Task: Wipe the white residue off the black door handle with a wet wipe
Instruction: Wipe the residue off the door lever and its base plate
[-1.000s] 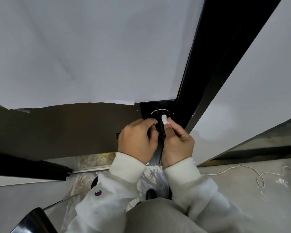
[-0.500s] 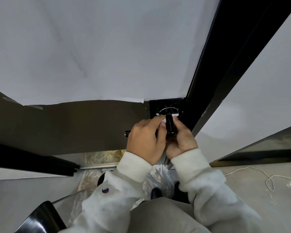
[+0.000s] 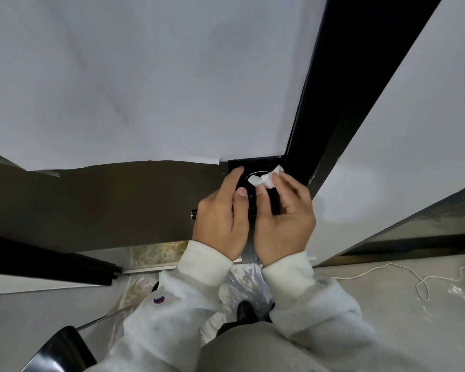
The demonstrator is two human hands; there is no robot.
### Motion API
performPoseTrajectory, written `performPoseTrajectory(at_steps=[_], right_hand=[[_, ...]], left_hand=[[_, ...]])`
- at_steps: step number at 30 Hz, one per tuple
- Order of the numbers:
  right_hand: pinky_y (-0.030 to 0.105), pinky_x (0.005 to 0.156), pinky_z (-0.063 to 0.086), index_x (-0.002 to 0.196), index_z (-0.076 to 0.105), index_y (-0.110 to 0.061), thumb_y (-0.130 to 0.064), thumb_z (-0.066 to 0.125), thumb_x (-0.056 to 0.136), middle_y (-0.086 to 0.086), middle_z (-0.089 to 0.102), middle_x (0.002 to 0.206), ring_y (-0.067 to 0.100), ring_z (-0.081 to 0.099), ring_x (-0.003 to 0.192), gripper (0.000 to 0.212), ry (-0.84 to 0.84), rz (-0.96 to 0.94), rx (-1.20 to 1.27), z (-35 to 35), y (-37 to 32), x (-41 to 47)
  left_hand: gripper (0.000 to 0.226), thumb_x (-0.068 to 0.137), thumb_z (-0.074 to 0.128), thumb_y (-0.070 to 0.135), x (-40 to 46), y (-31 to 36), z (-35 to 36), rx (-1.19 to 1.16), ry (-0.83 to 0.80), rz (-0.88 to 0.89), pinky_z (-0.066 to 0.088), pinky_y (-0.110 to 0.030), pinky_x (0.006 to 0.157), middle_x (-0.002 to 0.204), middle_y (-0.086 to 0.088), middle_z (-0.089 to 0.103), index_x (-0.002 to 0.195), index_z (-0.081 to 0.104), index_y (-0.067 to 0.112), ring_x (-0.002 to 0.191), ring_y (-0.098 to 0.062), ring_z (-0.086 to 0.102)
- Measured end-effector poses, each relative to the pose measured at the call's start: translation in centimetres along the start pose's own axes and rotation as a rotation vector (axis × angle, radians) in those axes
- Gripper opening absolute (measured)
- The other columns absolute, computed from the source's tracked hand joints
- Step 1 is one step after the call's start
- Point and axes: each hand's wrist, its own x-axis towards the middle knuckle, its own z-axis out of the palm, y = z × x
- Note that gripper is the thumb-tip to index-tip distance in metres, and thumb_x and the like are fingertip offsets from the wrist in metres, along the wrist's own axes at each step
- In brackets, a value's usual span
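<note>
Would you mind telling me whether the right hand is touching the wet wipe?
Touching. The head view shows the right hand pinching the wet wipe between its fingertips.

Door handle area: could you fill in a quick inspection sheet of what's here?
Surface: brown door, upper part covered by white sheet.
Job's things: black door handle between the hands; wet wipe at the handle's base.
Clutter: plastic sheeting on the floor.
Grippers: left hand grips the handle; right hand pinches the wipe.
Cables: white cord on the floor.
Surroundings: black door frame, black chair.
</note>
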Motion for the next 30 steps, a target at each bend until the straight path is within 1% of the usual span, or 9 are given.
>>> performPoseTrajectory(at_steps=[3, 7, 13, 16, 18, 24, 26, 28, 30], right_hand=[[0.019, 0.112, 0.035, 0.133, 0.058, 0.003, -0.015, 0.062, 0.094, 0.020, 0.050, 0.141, 0.023, 0.050, 0.132, 0.043, -0.148, -0.161, -0.169, 0.7, 0.7, -0.6], [0.012, 0.114, 0.025, 0.141, 0.047, 0.004, -0.016, 0.055, 0.096, 0.021, 0.040, 0.151, 0.026, 0.042, 0.140, 0.050, -0.241, -0.129, -0.187, 0.7, 0.5, -1.0], [0.021, 0.108, 0.040, 0.134, 0.058, 0.000, -0.020, 0.058, 0.092, 0.006, 0.049, 0.142, 0.016, 0.052, 0.130, 0.047, -0.145, 0.122, -0.012, 0.6, -0.8, -0.4], [0.019, 0.106, 0.042, 0.133, 0.061, -0.002, -0.015, 0.063, 0.094, 0.002, 0.051, 0.138, 0.012, 0.054, 0.125, 0.042, -0.131, 0.309, 0.076, 0.6, -1.8, 0.3], [0.020, 0.107, 0.042, 0.133, 0.062, -0.004, -0.016, 0.063, 0.093, 0.002, 0.053, 0.136, 0.008, 0.053, 0.122, 0.042, -0.144, 0.342, 0.052, 0.4, -1.8, 0.5], [0.047, 0.097, 0.055, 0.118, 0.070, -0.020, -0.046, 0.057, 0.073, 0.009, 0.068, 0.121, 0.023, 0.068, 0.109, 0.054, -0.122, 0.568, 0.229, 1.6, -0.4, -0.5], [0.048, 0.096, 0.055, 0.116, 0.071, -0.015, -0.032, 0.064, 0.074, 0.013, 0.071, 0.114, 0.028, 0.070, 0.104, 0.046, -0.018, 0.696, 0.403, 1.9, -0.3, -0.2], [0.038, 0.083, 0.057, 0.115, 0.069, -0.001, -0.007, 0.064, 0.083, 0.014, 0.072, 0.098, 0.027, 0.070, 0.090, 0.033, 0.051, 0.844, 0.653, 1.8, -0.5, 0.2], [0.031, 0.070, 0.057, 0.113, 0.070, 0.003, 0.001, 0.060, 0.087, 0.010, 0.073, 0.086, 0.023, 0.070, 0.082, 0.027, 0.084, 0.962, 0.813, 1.6, -0.4, 0.6]], left_hand=[[0.041, 0.100, 0.037, 0.024, -0.1, -0.1, -0.2, -0.019, 0.012, -0.024, 0.036, -0.005, 0.059, 0.065, 0.015, 0.053, 0.135, 0.057, 0.015, 0.057, 0.003, 0.053], [0.039, 0.100, 0.041, 0.018, -0.2, 0.0, -0.3, -0.039, 0.027, -0.061, 0.038, -0.009, 0.058, 0.058, 0.016, 0.052, 0.134, 0.058, 0.015, 0.055, 0.001, 0.055], [0.034, 0.097, 0.045, 0.023, 0.3, 0.1, 0.0, 0.040, 0.037, -0.078, 0.041, -0.008, 0.065, 0.072, 0.005, 0.067, 0.123, 0.066, 0.017, 0.062, -0.001, 0.058], [0.034, 0.091, 0.059, 0.025, 0.8, -0.4, 0.0, 0.150, -0.089, 0.023, 0.054, -0.027, 0.079, 0.093, 0.000, 0.073, 0.124, 0.068, 0.021, 0.083, -0.014, 0.066], [0.042, 0.090, 0.063, 0.023, 0.8, -0.6, 0.0, 0.131, -0.169, 0.046, 0.055, -0.030, 0.082, 0.102, 0.003, 0.071, 0.132, 0.063, 0.030, 0.091, -0.016, 0.066], [0.044, 0.092, 0.051, 0.038, 1.9, 0.3, 0.7, 0.400, -0.365, 0.087, 0.057, -0.040, 0.077, 0.110, 0.009, 0.059, 0.135, 0.050, 0.050, 0.094, -0.028, 0.065], [0.040, 0.093, 0.051, 0.038, 2.5, 0.3, 0.8, 0.398, -0.388, 0.124, 0.057, -0.041, 0.075, 0.109, 0.007, 0.060, 0.131, 0.053, 0.047, 0.091, -0.032, 0.065], [0.040, 0.091, 0.050, 0.034, 2.5, -0.1, 0.6, 0.323, -0.378, 0.173, 0.058, -0.043, 0.069, 0.103, 0.004, 0.063, 0.129, 0.056, 0.042, 0.084, -0.033, 0.066], [0.043, 0.090, 0.049, 0.027, 2.2, -1.0, 0.7, 0.244, -0.327, 0.195, 0.057, -0.042, 0.063, 0.092, -0.001, 0.064, 0.131, 0.058, 0.035, 0.073, -0.031, 0.063]])
